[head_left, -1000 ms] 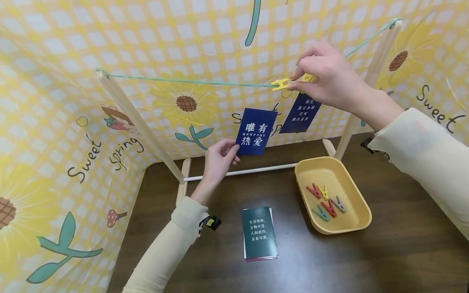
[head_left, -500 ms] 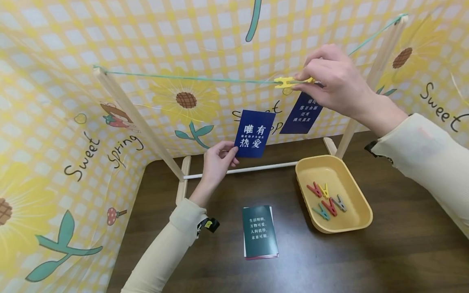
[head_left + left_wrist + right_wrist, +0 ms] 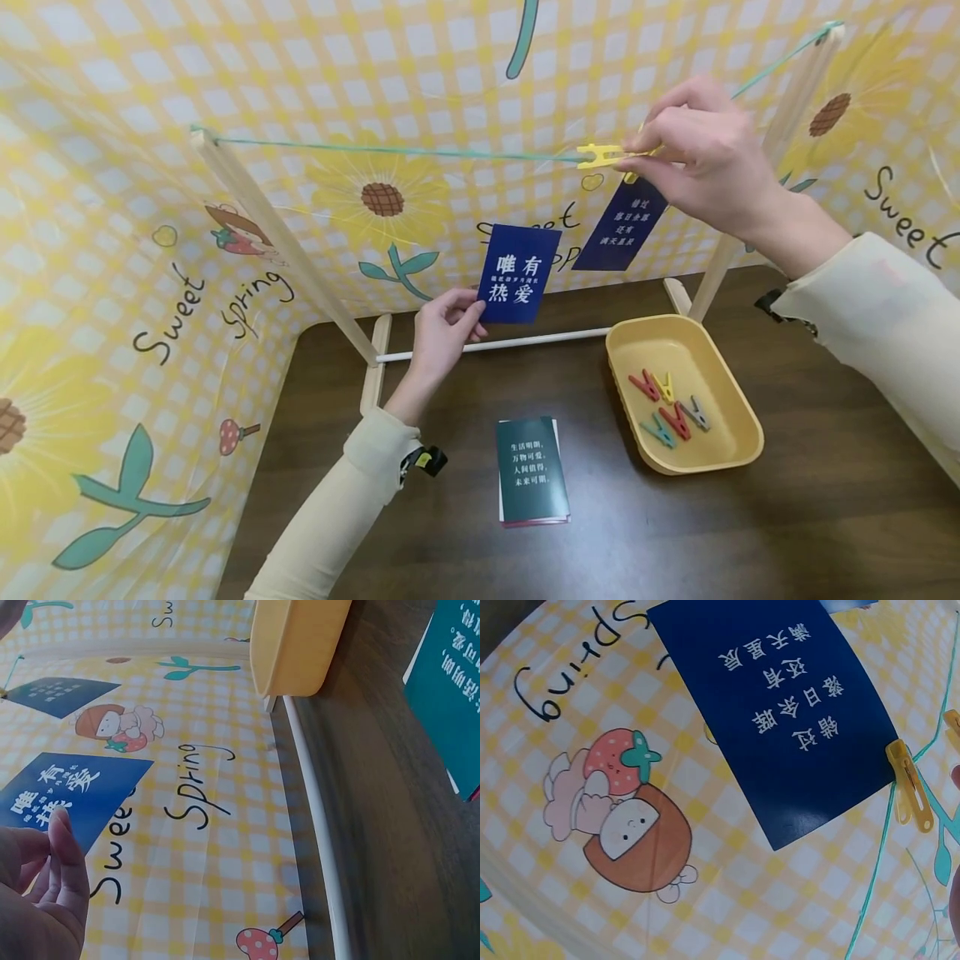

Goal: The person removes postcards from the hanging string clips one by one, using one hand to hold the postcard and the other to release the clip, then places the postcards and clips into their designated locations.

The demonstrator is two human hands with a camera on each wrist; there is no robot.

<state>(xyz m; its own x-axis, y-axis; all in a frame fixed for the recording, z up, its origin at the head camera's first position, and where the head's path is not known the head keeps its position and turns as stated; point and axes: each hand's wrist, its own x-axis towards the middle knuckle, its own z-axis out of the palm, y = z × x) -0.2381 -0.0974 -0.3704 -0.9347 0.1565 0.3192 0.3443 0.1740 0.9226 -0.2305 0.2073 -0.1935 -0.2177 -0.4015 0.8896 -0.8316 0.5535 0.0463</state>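
Note:
In the head view my left hand (image 3: 441, 329) pinches the lower left edge of a blue card (image 3: 521, 275) with white writing, below the green string (image 3: 420, 152). My right hand (image 3: 701, 150) pinches a yellow clothespin (image 3: 597, 156) by its handles, its mouth at the string and pointing left. Just beneath those fingers, a second blue card (image 3: 622, 225) hangs from the string. The right wrist view shows another yellow clothespin (image 3: 907, 784) clipped to that card's corner. Only an edge of the right hand (image 3: 955, 900) appears there.
Two wooden posts (image 3: 281, 237) carry the string, joined low down by a white rod (image 3: 540, 341). A yellow tray (image 3: 738, 408) with several coloured clothespins stands at the right. A stack of cards (image 3: 533, 472), dark green on top, lies on the brown table (image 3: 420, 517).
My right hand has shifted a little to the right and up with the yellow clothespin. The left hand, still holding its blue card, has moved very slightly left.

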